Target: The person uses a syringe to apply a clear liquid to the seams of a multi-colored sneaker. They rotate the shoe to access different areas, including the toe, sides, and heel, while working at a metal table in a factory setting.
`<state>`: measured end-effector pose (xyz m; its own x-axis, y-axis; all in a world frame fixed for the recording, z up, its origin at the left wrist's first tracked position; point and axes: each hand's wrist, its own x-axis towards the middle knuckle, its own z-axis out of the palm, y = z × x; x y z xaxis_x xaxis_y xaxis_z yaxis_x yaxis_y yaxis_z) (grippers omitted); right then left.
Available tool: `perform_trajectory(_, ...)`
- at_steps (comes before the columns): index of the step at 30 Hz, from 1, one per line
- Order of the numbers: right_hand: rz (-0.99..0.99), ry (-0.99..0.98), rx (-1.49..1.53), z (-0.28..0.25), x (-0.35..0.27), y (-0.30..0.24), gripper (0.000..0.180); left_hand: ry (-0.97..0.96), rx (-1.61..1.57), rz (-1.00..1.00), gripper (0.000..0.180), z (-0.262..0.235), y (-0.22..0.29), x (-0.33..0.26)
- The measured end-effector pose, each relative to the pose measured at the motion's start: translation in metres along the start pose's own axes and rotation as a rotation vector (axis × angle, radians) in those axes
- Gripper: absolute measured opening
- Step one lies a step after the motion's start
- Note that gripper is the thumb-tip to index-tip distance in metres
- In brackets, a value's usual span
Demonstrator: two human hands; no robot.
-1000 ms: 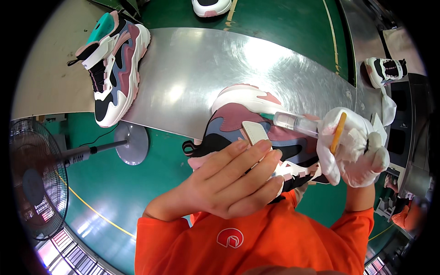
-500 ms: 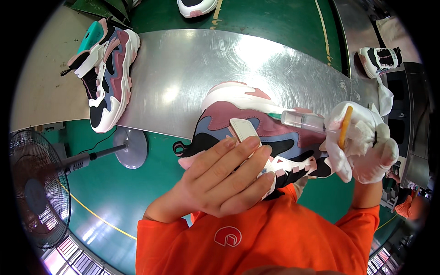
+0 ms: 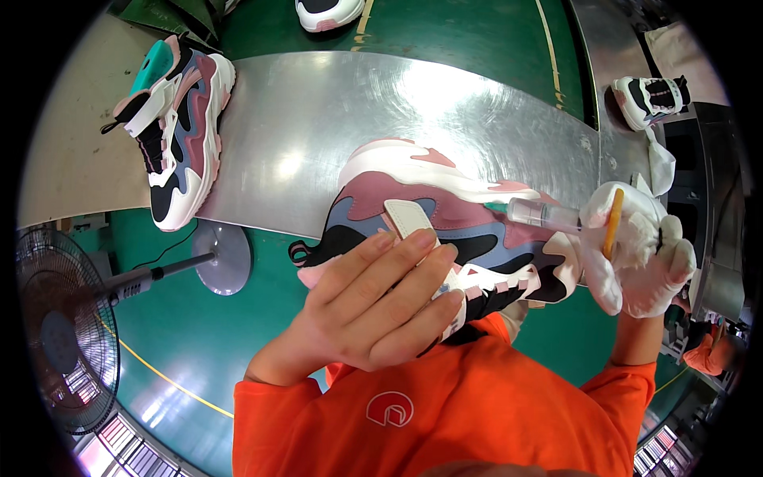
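Observation:
A mauve, blue, black and white sneaker (image 3: pixel 453 213) lies on its side at the metal bench's near edge, sole away from me, toe to the right. My bare left hand (image 3: pixel 381 298) is closed on its upper, fingers over the white strap (image 3: pixel 411 216). My right hand (image 3: pixel 636 250), in a white glove, grips a clear syringe (image 3: pixel 544 215) with a green tip (image 3: pixel 496 207). That tip is at the seam between upper and sole near the toe; contact is unclear. A thin orange stick (image 3: pixel 613 222) and crumpled white material (image 3: pixel 636 238) are also in this hand.
A similar sneaker (image 3: pixel 187 135) with a teal insert stands at the left of the metal bench (image 3: pixel 318 119). Another shoe (image 3: pixel 330 12) is on the green surface beyond, and one more (image 3: pixel 652 102) at the far right. A fan (image 3: pixel 67 334) stands at lower left.
My right hand has moved a little right with the syringe, its tip now closer to the toe. The sneaker and my left hand have shifted slightly left in view.

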<state>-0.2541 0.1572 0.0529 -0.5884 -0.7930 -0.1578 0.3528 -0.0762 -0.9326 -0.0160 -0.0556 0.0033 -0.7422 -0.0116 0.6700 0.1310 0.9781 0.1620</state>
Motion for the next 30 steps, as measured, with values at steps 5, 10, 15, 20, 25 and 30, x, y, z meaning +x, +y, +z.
perform_trajectory(5,-0.003,0.041,-0.022,-0.003,-0.001,0.003,0.064,-0.023,0.015,0.005,0.017,-0.002,-0.001,0.001)
perform_trajectory(10,-0.012,0.077,-0.044,-0.008,-0.005,0.003,0.06,-0.026,0.018,-0.005,0.016,-0.002,0.0,0.002)
perform_trajectory(15,-0.022,0.112,-0.061,-0.013,-0.01,0.0,0.057,-0.035,0.013,-0.01,0.016,-0.004,0.001,0.003)
perform_trajectory(20,-0.027,0.137,-0.066,-0.017,-0.015,-0.002,0.053,-0.036,0.001,-0.019,0.016,-0.004,0.002,0.004)
perform_trajectory(25,-0.034,0.168,-0.069,-0.02,-0.021,-0.003,0.05,-0.039,0.006,-0.024,0.018,-0.004,0.002,0.004)
perform_trajectory(30,-0.04,0.222,-0.055,-0.025,-0.027,0.001,0.046,-0.023,-0.022,-0.028,0.017,-0.002,0.002,0.004)
